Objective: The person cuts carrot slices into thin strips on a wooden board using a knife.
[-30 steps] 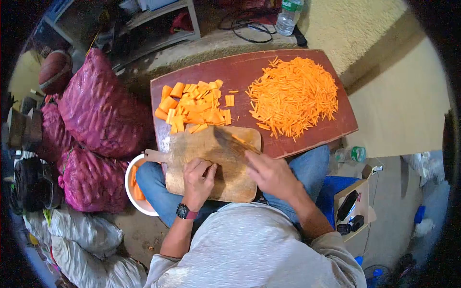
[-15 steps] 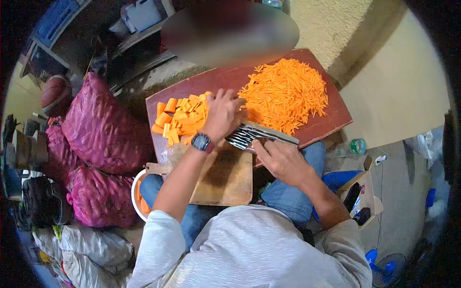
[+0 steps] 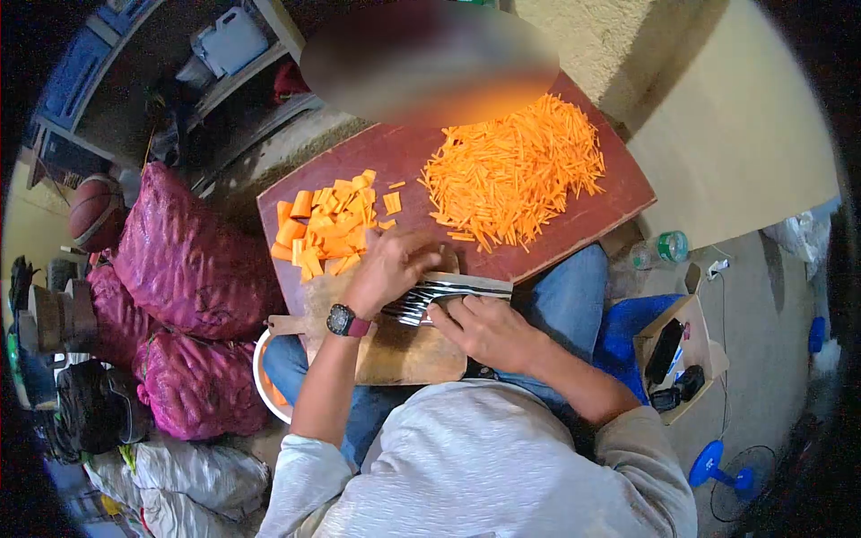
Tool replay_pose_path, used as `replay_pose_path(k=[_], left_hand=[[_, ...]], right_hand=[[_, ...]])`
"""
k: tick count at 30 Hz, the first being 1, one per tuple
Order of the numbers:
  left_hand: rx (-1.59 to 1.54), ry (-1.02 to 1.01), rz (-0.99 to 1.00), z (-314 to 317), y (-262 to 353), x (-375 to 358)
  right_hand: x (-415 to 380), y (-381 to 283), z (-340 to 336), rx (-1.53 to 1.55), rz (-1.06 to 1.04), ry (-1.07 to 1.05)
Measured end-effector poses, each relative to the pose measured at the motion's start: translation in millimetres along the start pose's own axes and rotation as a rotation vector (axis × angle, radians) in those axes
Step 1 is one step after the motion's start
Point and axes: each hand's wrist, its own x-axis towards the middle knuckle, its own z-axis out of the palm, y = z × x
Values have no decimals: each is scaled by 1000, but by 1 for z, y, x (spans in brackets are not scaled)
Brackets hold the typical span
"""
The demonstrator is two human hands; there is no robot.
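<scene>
Right hand [image 3: 484,330]: clamped on wide knife [image 3: 435,294], above board [image 3: 404,359]. Left hand [image 3: 392,266]: apart from the right, near blade; grip cannot be told. Carrot chunks [image 3: 332,224], far left; strips [image 3: 516,175], far right: separated, presumably against mixing.

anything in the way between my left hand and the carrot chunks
Nothing visible: the left hand is right beside the carrot chunks. The knife is on that hand's other side.
</scene>
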Motion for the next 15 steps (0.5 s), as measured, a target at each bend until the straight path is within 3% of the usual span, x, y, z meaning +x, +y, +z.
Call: replay_pose_path(k=[2,7,9,13,15], left_hand=[[-259,-166,-1,-3,1,2],[-503,-386,-89,-8,-6,13],[-398,-697,-138,-13,-9,24],[-633,-762,33,-9,-14,36],[-649,-807,-10,-4,-17,41]], right_hand=[[3,-1,-4,-18,-15,-14],[2,-1,-11,-77,-50,16],[1,-3,-12,-82,-59,18],[-3,-4,-14,-113,-102,18],[-5,-4,-15,-96,-96,7]])
